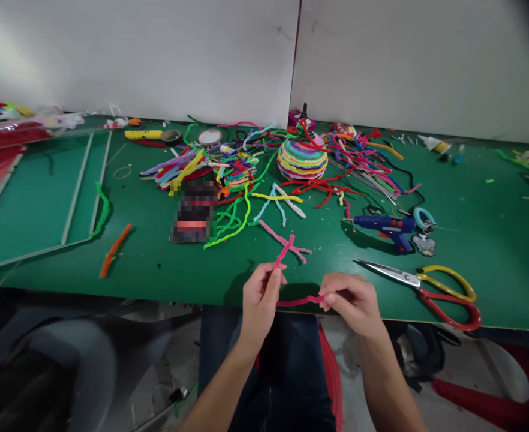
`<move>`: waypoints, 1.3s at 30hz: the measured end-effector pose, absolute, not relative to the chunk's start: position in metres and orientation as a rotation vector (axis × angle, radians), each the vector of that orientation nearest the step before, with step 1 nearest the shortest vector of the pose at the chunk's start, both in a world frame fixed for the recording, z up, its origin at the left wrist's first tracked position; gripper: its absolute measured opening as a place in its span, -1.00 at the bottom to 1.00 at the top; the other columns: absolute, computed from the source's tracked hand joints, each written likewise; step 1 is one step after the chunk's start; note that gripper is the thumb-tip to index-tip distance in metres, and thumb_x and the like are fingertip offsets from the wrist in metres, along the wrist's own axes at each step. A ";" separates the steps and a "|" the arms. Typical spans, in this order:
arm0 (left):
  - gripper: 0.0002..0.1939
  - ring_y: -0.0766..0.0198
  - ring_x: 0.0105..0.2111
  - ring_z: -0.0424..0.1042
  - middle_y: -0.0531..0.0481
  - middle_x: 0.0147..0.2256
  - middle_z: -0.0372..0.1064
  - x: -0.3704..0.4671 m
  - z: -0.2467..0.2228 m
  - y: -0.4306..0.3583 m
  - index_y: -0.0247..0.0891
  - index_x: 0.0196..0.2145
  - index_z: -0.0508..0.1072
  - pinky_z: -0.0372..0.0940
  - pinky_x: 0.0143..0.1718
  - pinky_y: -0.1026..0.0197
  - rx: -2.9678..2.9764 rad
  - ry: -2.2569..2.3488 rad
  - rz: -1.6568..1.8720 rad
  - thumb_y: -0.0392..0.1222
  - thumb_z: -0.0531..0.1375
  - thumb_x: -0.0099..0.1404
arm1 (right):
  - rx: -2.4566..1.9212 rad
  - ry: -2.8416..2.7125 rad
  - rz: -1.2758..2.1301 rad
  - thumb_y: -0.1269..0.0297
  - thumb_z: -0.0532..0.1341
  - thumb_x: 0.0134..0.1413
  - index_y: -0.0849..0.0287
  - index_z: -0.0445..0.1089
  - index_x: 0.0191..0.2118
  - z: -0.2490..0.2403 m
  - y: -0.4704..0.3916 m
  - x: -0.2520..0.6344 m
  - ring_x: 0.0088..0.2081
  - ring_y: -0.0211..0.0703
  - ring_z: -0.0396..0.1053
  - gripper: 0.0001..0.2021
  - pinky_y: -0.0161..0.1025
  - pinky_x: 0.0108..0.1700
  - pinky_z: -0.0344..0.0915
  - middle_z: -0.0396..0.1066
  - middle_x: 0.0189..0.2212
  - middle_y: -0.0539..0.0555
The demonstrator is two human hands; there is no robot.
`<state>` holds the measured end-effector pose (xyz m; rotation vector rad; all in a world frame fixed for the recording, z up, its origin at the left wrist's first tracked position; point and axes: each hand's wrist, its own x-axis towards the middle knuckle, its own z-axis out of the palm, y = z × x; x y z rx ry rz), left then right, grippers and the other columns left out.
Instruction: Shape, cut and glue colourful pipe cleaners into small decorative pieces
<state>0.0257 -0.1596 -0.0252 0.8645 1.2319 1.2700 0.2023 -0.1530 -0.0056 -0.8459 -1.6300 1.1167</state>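
Note:
My left hand [262, 291] pinches a pink fuzzy stem, whose upper end sticks up past the fingertips. A darker pink stem [298, 301] runs between my two hands, its right end pinched by my right hand [349, 298]. Whether both pink lengths are one piece is hidden by my left fingers. Just beyond my left hand, crossed pink stems [277, 238] lie on the green table. Farther back are crossed light blue, yellow and white stems [275, 198] and a striped, multicoloured ball [303, 159].
Scissors [412, 279] and a blue glue gun [385, 225] lie at the right. A blurred dark object [194, 213], a heap of coloured stems [228, 165] and an orange stem [115, 251] are left of centre. The green table's [156, 285] front edge is near my wrists.

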 end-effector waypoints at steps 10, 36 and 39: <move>-0.78 0.35 -0.44 0.34 0.02 -0.44 0.40 0.023 -0.016 -0.160 -0.26 -0.29 0.46 0.20 -0.41 0.34 1.202 1.342 1.101 -0.09 0.09 0.32 | -0.945 -1.683 1.209 0.30 0.20 0.12 0.12 0.41 -0.34 0.000 -0.137 0.188 -0.37 -0.26 0.42 -0.94 -0.25 -0.25 0.37 0.46 -0.44 0.01; -0.81 0.36 -0.60 0.19 0.05 -0.61 0.27 0.027 -0.016 -0.162 -0.26 -0.43 0.51 0.05 -0.52 0.31 1.621 1.350 1.000 -0.22 0.13 0.27 | -1.044 -1.032 1.220 0.18 0.26 0.06 0.08 0.17 -0.29 -0.014 -0.137 0.171 -0.41 -0.21 0.52 -0.77 -0.25 -0.35 0.47 0.51 -0.48 -0.03; -0.80 0.38 -0.61 0.20 0.05 -0.61 0.30 0.027 -0.015 -0.161 -0.27 -0.45 0.50 0.05 -0.54 0.32 1.640 1.362 0.978 -0.22 0.12 0.27 | -1.049 -1.040 1.176 0.21 0.25 0.06 0.07 0.14 -0.26 -0.014 -0.138 0.170 -0.41 -0.22 0.52 -0.76 -0.25 -0.33 0.46 0.51 -0.47 -0.05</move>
